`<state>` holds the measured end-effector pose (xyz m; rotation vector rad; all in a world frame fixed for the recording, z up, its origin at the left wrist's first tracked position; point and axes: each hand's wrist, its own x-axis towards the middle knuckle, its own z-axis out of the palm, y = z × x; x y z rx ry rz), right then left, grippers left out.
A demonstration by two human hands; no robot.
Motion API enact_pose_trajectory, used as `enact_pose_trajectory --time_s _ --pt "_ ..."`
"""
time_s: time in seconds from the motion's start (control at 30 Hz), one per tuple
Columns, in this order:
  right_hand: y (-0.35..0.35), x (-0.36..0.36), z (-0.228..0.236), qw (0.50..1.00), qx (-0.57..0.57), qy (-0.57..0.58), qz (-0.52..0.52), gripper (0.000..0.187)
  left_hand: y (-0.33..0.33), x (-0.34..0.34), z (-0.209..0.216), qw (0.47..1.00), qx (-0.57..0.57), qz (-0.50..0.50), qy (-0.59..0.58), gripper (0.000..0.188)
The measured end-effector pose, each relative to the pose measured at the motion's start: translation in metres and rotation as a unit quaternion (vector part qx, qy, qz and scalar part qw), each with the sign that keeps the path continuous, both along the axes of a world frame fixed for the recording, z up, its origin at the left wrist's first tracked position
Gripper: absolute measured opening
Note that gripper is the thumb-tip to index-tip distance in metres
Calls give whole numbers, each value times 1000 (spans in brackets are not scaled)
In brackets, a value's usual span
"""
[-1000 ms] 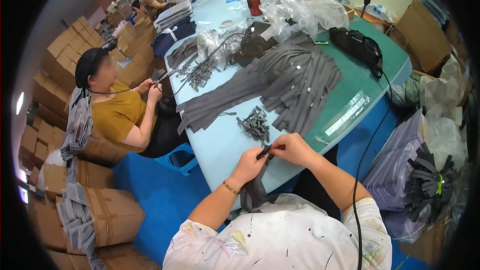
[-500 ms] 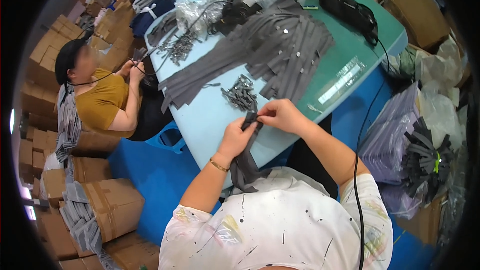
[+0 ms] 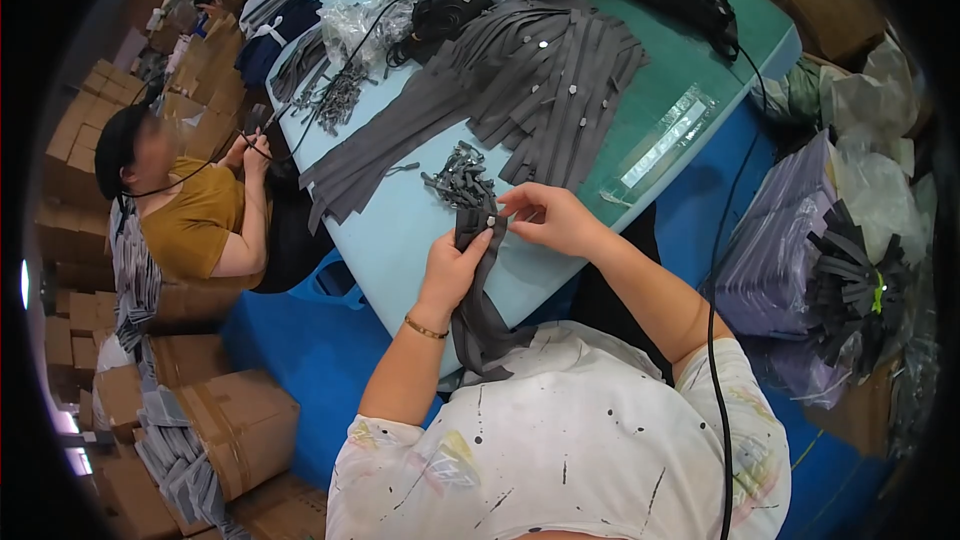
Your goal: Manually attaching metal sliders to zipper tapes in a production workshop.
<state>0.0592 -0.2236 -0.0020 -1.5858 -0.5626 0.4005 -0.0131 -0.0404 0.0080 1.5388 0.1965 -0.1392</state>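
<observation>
A dark grey zipper (image 3: pixel 477 285) hangs folded from my left hand (image 3: pixel 449 270), its lower end down against my shirt. My left fingers are closed on its top, the thumb just below a small shiny piece that looks like a slider. To the right of that piece is my right hand (image 3: pixel 553 219), thumb and forefinger apart, nothing visible between them. Just beyond the held zipper lies a small heap of dark metal zipper sliders (image 3: pixel 462 178). Farther back, many grey zippers (image 3: pixel 540 90) are fanned across the table, some with shiny pieces on them.
The table (image 3: pixel 400 215) has a green part with a clear-taped strip (image 3: pixel 665 145). A black pouch (image 3: pixel 675 2) lies at the back right. A black cable (image 3: pixel 712 380) runs down the right. A co-worker (image 3: pixel 195 210) sits left, near cardboard boxes (image 3: pixel 240 430). Wrapped purple bundles (image 3: pixel 775 250) stand right.
My right thumb and forefinger have parted from their pinch at the zipper's top, showing the shiny piece. Both hands appear slightly farther left, while the whole view has shifted a little.
</observation>
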Motion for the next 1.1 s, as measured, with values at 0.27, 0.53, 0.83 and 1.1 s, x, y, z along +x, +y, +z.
enact_pose_trajectory --time_s 0.27,0.53,0.83,1.1 --pt "9 -4 1 993 87 64 -50 32 -1 3 3 998 45 -33 -23 19" --pt "17 -19 3 985 155 67 14 25 0 -5 10 999 24 -5 -38 22" --pt "5 -3 -3 963 225 129 -79 19 -6 -2 15 988 106 -70 -87 21" --pt "15 -27 15 975 117 186 -43 17 -6 -2 15 997 -30 -40 -57 20"
